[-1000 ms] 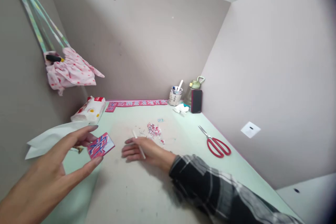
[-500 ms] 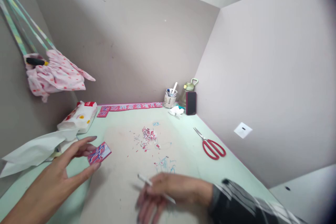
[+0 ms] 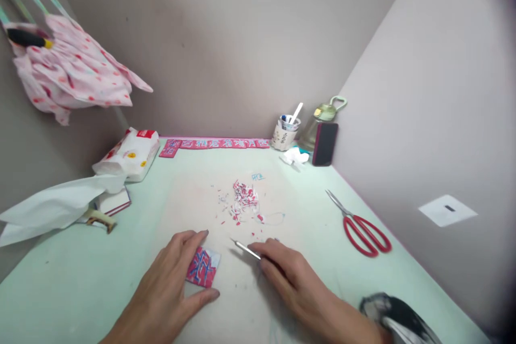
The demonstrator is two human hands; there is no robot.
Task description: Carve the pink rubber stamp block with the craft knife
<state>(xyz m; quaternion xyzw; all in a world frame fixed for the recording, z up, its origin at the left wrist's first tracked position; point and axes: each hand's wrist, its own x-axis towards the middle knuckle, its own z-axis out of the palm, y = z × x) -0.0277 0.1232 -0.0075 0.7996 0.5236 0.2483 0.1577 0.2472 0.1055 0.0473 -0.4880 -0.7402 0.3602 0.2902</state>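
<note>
My left hand (image 3: 177, 274) has thumb and fingers around the edges of a small flat square piece (image 3: 202, 266), red with blue-outlined strokes and one whitish corner, down at the pale work board (image 3: 189, 188). In my right hand (image 3: 296, 279) is a slim white craft knife (image 3: 246, 249), gripped like a pen. Its thin pointed tip is directed left, a short way from the square piece and apart from it. Red and white shavings (image 3: 244, 199) lie in a heap on the board beyond both hands. My right sleeve shows at the lower right.
Red-handled scissors (image 3: 358, 226) lie to the right. Along the back stand a cup of pens (image 3: 285, 134), a bottle (image 3: 318, 123) and a phone (image 3: 325, 144), beside crumpled tissue (image 3: 295, 157). Red character tiles (image 3: 226, 144) line the rear edge. A tissue pack (image 3: 129, 153) sits at left.
My left hand has brought the square piece right and down to the board. My right hand has turned the knife into a pen-like grip, tip leftward. The camera view has shifted.
</note>
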